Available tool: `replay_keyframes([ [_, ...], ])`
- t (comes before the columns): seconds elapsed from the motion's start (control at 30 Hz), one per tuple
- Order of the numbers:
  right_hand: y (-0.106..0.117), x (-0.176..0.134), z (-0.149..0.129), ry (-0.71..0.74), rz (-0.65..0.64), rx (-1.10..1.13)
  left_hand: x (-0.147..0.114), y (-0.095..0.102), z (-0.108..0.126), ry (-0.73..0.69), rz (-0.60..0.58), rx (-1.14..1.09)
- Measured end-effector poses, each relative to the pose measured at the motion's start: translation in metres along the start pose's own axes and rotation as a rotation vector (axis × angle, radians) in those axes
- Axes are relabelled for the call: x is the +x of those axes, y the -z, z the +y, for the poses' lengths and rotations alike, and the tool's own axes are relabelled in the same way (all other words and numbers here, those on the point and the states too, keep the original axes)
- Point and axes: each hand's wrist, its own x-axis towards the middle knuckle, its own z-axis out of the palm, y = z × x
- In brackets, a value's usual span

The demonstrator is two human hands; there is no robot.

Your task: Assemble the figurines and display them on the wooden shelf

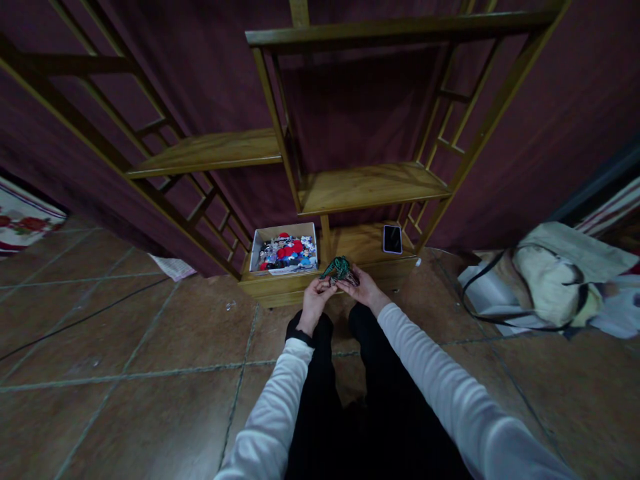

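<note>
1. At nine o'clock of the scene, a patterned cloth (23, 223) is lying at the wall's foot, and a folded paper (173, 267) is resting on the tiled floor (125, 347) nearer the wooden shelf unit (370, 187).
2. At eleven o'clock from the hands, an open box (284, 252) of small colourful pieces is sitting on the unit's bottom board.
3. At centre, the left hand (315, 300) and right hand (364, 285) are meeting, both pinching a small green ornament (340, 268) just above the bottom board's front edge.
4. The ornament is looking light, spiky and probably delicate; gripping its body rather than thin projecting ends seems safest.
5. At one o'clock from the hands, a phone (393, 239) is lying flat on the same board, apart from the ornament.
6. At three o'clock, a beige bag (550, 277) with dark straps is slumping on the floor, well apart from both hands.
</note>
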Motion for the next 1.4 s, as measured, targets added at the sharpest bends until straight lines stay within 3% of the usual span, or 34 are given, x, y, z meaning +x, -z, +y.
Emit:
replay_keyframes([
  [0.5,0.008,0.0,0.0,0.066,0.063,0.002,-0.008,0.0,0.008,0.056,-0.125,-0.011],
  [0.73,0.011,0.002,-0.001,0.039,0.016,-0.021,-0.011,0.0,0.013,0.114,-0.224,0.006],
  [0.97,0.003,-0.001,0.001,0.039,0.049,-0.049,-0.01,0.006,0.012,0.076,-0.072,-0.126],
  [1.27,0.002,0.002,0.007,0.047,0.057,-0.085,-0.014,0.008,0.026,0.068,-0.151,-0.31],
  [1.4,0.002,0.005,0.01,0.048,0.06,-0.109,-0.013,0.006,0.025,0.108,-0.094,-0.3],
])
